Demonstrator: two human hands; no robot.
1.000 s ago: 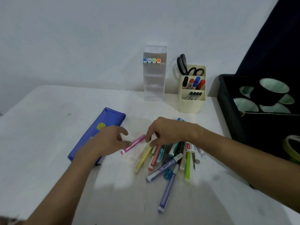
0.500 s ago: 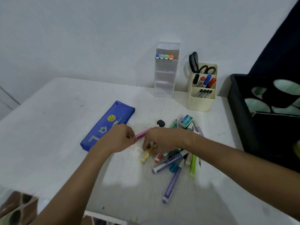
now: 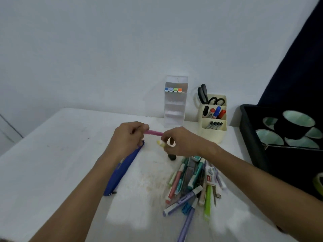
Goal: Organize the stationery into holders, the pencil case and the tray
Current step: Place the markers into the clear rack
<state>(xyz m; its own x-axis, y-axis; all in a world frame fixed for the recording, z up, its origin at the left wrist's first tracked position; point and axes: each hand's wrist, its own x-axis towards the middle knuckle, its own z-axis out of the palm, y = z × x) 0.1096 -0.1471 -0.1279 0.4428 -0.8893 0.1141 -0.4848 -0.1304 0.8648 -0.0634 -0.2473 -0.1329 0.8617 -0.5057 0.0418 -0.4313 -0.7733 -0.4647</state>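
No legible text anywhere. Purple marker (image 3: 182,200) in the lower-centre pile has dark print on its barrel, too blurred to read. White packet (image 3: 210,176) beside it carries a red label block, characters unresolvable.

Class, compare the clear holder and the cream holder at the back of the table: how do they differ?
The clear holder is tall, narrow and see-through; the cream holder is shorter, wider and opaque. The clear holder has four coloured marker caps in its top tier only; the cream holder carries scissors, markers and pens. Both stand upright by the wall.
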